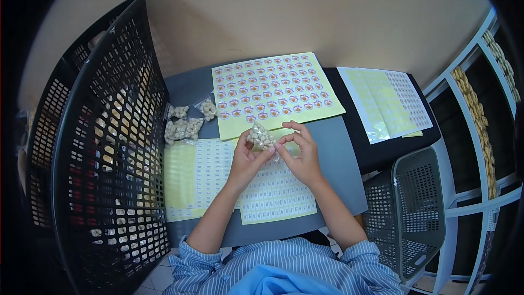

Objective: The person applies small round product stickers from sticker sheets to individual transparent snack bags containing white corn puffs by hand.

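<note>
A small clear plastic bag of pale, nut-like pieces (260, 135) is held up over the table in front of me. My left hand (246, 155) is closed around its left side, with the thumb across the lower edge. At the bag's lower right, the thumb and index finger of my right hand (300, 155) pinch its edge, the other fingers curled above. Just behind lies a yellow-backed sheet of round orange-and-white stickers (273, 87). Beneath my wrists are sheets of small printed labels (278, 196).
Several similar filled bags (184, 129) lie at the table's left beside a tall dark perforated basket (109, 147). More sticker sheets (387, 101) rest on a black surface at right. A grey-green basket (417, 207) and a white-framed rack (475, 114) stand further right.
</note>
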